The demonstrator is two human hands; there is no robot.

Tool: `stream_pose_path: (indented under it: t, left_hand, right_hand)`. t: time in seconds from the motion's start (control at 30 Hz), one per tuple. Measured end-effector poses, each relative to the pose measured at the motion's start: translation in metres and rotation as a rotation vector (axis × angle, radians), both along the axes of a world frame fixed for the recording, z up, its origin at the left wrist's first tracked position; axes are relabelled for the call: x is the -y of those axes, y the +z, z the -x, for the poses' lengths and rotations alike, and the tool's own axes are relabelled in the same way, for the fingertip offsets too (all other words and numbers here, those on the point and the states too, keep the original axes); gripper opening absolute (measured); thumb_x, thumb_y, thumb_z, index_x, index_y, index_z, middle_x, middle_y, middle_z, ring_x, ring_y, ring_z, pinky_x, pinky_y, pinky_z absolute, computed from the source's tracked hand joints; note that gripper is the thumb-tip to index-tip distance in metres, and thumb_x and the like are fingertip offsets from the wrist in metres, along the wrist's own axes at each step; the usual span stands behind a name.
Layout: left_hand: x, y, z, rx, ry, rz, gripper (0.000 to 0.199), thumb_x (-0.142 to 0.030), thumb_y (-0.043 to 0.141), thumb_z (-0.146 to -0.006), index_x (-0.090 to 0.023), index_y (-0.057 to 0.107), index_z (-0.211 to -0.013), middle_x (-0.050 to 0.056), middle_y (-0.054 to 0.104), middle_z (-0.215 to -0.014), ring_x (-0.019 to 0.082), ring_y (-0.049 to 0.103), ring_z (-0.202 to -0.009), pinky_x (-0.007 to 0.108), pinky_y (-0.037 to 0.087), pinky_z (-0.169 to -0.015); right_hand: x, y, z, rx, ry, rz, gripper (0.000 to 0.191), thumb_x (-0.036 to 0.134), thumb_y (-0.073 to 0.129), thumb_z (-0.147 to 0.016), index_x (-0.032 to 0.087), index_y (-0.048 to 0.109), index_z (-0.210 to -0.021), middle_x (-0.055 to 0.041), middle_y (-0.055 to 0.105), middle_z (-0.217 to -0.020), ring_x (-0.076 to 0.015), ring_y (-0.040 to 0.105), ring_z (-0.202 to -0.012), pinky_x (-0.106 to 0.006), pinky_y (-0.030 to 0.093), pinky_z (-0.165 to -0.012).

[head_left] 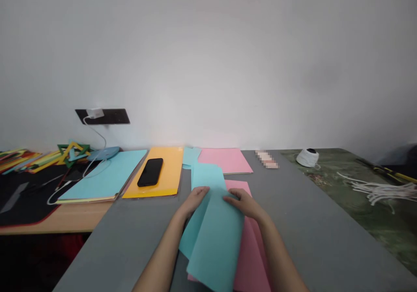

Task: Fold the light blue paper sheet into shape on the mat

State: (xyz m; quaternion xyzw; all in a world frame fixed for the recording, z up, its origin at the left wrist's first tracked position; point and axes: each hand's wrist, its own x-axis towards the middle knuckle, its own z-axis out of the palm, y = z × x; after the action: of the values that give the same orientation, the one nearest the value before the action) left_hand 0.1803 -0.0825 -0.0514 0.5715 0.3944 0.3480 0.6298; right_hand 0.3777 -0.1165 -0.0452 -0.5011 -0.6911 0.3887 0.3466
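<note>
A light blue sheet of paper (216,235) is lifted and bent in front of me, its near end raised above the table. My left hand (194,200) is closed on its left edge, fingertips near a fold. On the other side my right hand (244,203) grips the right edge, thumb and fingers curled over the paper. More light blue paper (206,172) extends beyond my hands. Pink paper (250,257) lies beneath and to the right, partly covered by the blue sheet and my right forearm.
A black phone (150,172) rests on a yellow-orange stack (171,170). Left of it are a blue paper stack (110,174) and a charging cable (94,131). Behind my hands lies a pink stack (224,159). White thread (307,157) and white cords (384,190) sit right, on a green surface.
</note>
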Motion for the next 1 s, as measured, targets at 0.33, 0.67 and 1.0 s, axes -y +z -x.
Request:
stream_pose_path:
  t: [0.33, 0.67, 1.0]
  left_hand:
    - [-0.002, -0.003, -0.008, -0.027, 0.065, -0.153, 0.034, -0.036, 0.068, -0.056, -0.014, 0.062, -0.08, 0.003, 0.063, -0.068, 0.016, 0.054, -0.064, 0.023, 0.04, -0.057]
    - [-0.009, -0.007, -0.007, 0.151, 0.51, -0.019, 0.053, -0.043, 0.065, -0.059, -0.01, 0.056, -0.099, 0.003, 0.062, -0.062, 0.016, 0.056, -0.062, 0.023, 0.041, -0.055]
    - [-0.008, -0.014, -0.012, 0.134, 0.527, -0.056, 0.044, -0.046, 0.066, -0.053, -0.009, 0.063, -0.077, -0.002, 0.054, -0.045, 0.012, 0.049, -0.045, 0.019, 0.034, -0.043]
  right_hand:
    - [-0.008, -0.014, 0.016, 0.145, -0.424, -0.277, 0.029, 0.047, 0.056, -0.065, 0.019, 0.056, -0.065, -0.0012, 0.059, -0.066, -0.018, 0.052, -0.067, -0.029, 0.037, -0.067]
    - [-0.006, -0.006, 0.018, -0.735, -0.244, 0.227, 0.046, 0.044, 0.056, -0.067, 0.016, 0.053, -0.104, -0.0093, 0.064, -0.093, -0.0218, 0.06, -0.08, -0.031, 0.047, -0.066]
    - [-0.018, -0.029, 0.014, -0.788, -0.316, 0.19, 0.039, 0.036, 0.061, -0.065, 0.017, 0.057, -0.098, -0.0057, 0.068, -0.083, -0.0221, 0.063, -0.072, -0.031, 0.051, -0.061]
